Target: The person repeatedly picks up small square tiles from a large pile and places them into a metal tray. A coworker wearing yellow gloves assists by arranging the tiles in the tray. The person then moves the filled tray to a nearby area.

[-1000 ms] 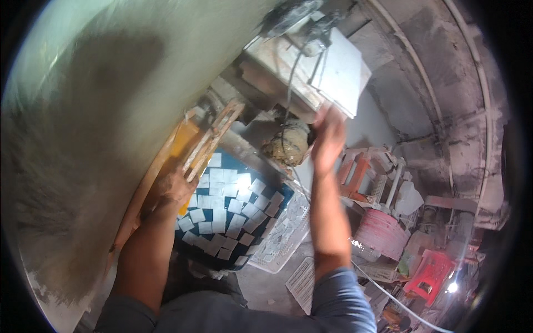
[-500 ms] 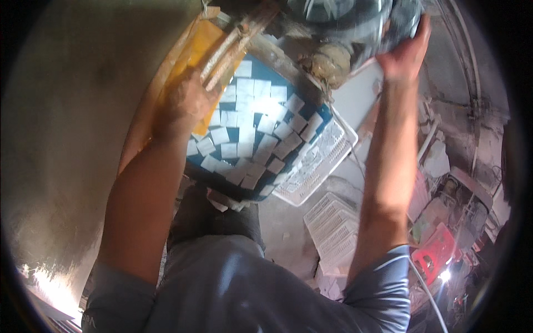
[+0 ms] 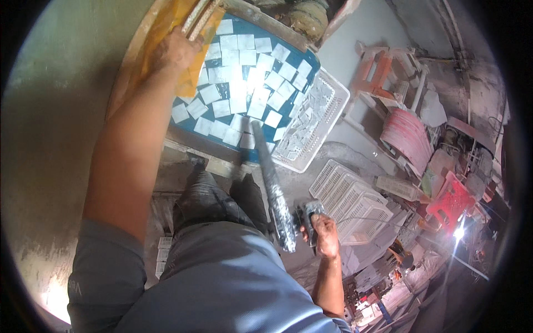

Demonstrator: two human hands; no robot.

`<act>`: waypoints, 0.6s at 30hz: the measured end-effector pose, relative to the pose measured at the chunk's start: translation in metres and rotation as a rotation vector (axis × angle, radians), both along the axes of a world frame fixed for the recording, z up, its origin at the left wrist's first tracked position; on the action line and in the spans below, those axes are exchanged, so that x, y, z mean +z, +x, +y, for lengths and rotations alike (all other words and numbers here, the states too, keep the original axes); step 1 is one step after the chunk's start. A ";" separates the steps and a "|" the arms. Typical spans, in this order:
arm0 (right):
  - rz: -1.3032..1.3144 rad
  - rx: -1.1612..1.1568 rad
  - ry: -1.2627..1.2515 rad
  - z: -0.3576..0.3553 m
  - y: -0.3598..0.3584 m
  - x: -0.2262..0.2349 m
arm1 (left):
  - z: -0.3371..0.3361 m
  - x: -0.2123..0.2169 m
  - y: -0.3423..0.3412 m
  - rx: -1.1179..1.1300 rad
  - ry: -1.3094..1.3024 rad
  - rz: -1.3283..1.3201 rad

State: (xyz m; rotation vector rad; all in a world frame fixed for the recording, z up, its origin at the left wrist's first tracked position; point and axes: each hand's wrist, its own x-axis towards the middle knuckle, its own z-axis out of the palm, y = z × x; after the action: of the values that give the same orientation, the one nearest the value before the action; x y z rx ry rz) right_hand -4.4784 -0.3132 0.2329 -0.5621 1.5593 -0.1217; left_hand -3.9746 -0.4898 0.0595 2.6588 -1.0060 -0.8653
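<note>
My left hand (image 3: pixel 176 51) is closed round the near end of a pale two-railed bar (image 3: pixel 195 21), beside an orange-yellow sheet (image 3: pixel 191 80) at the table's left side. Square white tiles (image 3: pixel 221 108), many at odd angles, lie on the blue-green tabletop (image 3: pixel 184 125). Down at the lower right, my right hand (image 3: pixel 325 236) grips a dark grip-shaped piece (image 3: pixel 312 213). Close to its left, a long dark grey tube (image 3: pixel 270 183) with a whitish, speckled lower end reaches over the table's near edge. Whether the tube joins the held piece, I cannot tell.
A white basket (image 3: pixel 336 114) of tile pieces adjoins the table's right edge. Stacked white baskets (image 3: pixel 347 197) stand on the floor nearby. Farther right are a red basket-like item (image 3: pixel 452 200), a pink curved panel (image 3: pixel 408 139) and an orange frame (image 3: pixel 379 75). A bare wall (image 3: pixel 66 127) rises at left.
My right hand has left the large grey machine at the top and come down to the lower right, now holding the dark piece. The machine is out of view; the grey tube has appeared.
</note>
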 end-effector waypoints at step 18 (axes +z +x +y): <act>0.238 0.310 -0.092 0.014 0.040 0.039 | 0.100 -0.001 -0.003 -0.008 0.071 -0.163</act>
State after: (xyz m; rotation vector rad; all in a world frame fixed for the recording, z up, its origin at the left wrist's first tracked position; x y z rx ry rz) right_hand -4.4386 -0.2988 0.2718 -0.9104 1.6810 0.1140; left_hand -3.9773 -0.3896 0.0584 2.8255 -1.0402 -0.7078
